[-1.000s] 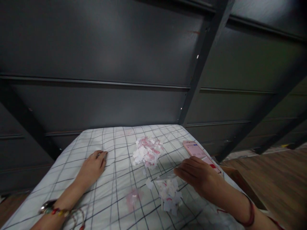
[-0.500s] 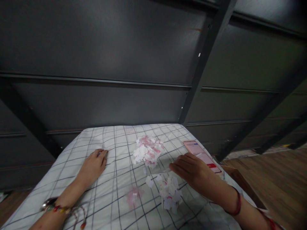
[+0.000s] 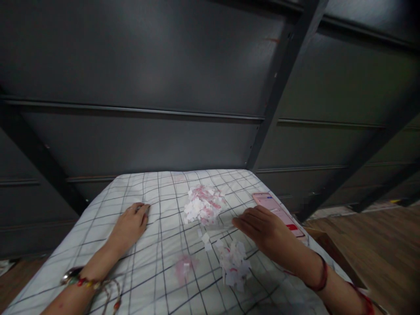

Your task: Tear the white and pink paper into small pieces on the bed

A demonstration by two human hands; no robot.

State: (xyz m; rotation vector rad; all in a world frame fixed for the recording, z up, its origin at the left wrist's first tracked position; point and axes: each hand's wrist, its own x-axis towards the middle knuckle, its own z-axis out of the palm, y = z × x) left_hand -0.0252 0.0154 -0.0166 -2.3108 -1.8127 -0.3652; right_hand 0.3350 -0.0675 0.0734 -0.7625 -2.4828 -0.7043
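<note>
My left hand (image 3: 133,222) rests on the checked cloth at the left, its fingers loosely bent and holding nothing I can see. Fingers pinched together, my right hand (image 3: 259,227) hovers between two heaps of paper scraps. A faint see-through sheen lies by its fingertips, but what they hold cannot be made out. Just beyond is the larger heap of white and pink paper scraps (image 3: 203,205). Nearer to me lies a smaller heap of white scraps (image 3: 233,264), with a few loose pieces (image 3: 206,240) beside it. A pink, partly see-through patch (image 3: 185,267) is left of that heap.
White cloth with dark grid lines (image 3: 147,262) covers the table. A phone (image 3: 278,212) with its screen lit lies at the right edge, behind my right hand. Dark metal panels (image 3: 157,144) rise at the back. An open brown box (image 3: 331,251) stands below on the right.
A few loose scraps between the two heaps have shifted slightly. My right hand stays pinched in nearly the same place, and my left hand has not moved on the cloth.
</note>
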